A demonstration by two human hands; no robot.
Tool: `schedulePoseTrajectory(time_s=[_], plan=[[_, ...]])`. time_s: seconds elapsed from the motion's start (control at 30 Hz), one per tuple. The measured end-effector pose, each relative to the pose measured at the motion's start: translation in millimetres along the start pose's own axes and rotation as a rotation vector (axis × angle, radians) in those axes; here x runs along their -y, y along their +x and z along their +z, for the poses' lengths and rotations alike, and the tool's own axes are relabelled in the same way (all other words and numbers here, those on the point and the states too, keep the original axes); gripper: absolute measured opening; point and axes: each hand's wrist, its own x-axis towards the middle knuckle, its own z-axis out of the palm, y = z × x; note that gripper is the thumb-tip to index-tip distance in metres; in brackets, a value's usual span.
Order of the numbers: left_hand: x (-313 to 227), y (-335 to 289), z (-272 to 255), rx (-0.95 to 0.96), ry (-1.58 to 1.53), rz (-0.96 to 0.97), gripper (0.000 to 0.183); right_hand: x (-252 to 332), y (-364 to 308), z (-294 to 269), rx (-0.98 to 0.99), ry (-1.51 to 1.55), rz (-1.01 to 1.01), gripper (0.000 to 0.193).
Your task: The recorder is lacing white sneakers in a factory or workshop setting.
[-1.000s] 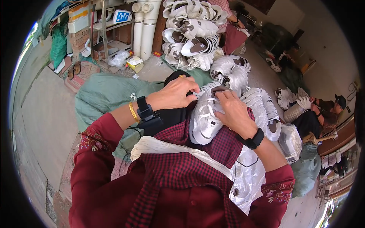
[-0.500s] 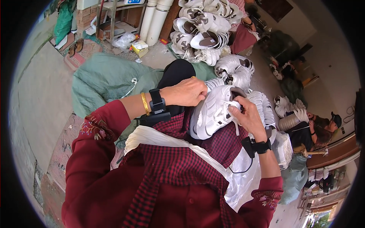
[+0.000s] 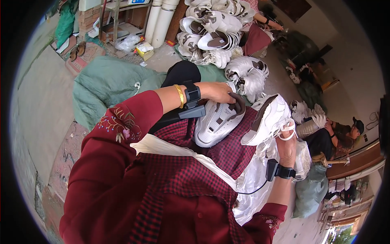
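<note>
Across my lap lies a white sneaker (image 3: 215,124) with a brown lining and no lace visible in it. My left hand (image 3: 219,92) is closed on its collar at the far end. To the right, a second white sneaker (image 3: 270,118) is tilted on its side, its white lace (image 3: 287,129) looped loosely. My right hand (image 3: 287,145) grips this sneaker at the lace, with part of the fingers hidden behind it. Under both shoes is a red and black checked apron (image 3: 183,175).
Stacked white sneakers (image 3: 215,24) rise beyond my knees, with more shoes (image 3: 248,75) nearer. A green sack (image 3: 109,85) spreads at the left. Clear plastic wrapping (image 3: 256,195) lies by my right forearm. Another person (image 3: 335,138) sits at the far right, holding shoes.
The laced sneaker has moved from the middle of my lap to the right with my right hand. An unlaced sneaker now sits in its place, under my left hand.
</note>
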Motion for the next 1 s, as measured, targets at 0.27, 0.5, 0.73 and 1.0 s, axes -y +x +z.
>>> schedulePoseTrajectory(time_s=[0.27, 0.5, 0.73, 1.0], plan=[[-14.6, -19.5, -21.8, -0.514, 0.021, 0.214, 0.041, 5.5, -4.1, -5.6, 0.104, -0.01, -0.067, 0.052], [26.2, -75.0, -88.5, -0.479, -1.19, 0.099, 0.048, 37.2, 14.2, 39.9, 0.135, -0.236, -0.178, 0.038], [42.1, -89.4, -63.9, -0.354, -0.93, 0.1, 0.041, 26.9, 48.1, 146.2, 0.316, -1.025, -0.454, 0.029], [35.4, -83.5, -54.7, -0.429, -0.784, -0.038, 0.041, -21.2, 37.6, 166.3, 0.224, -1.193, -0.514, 0.033]])
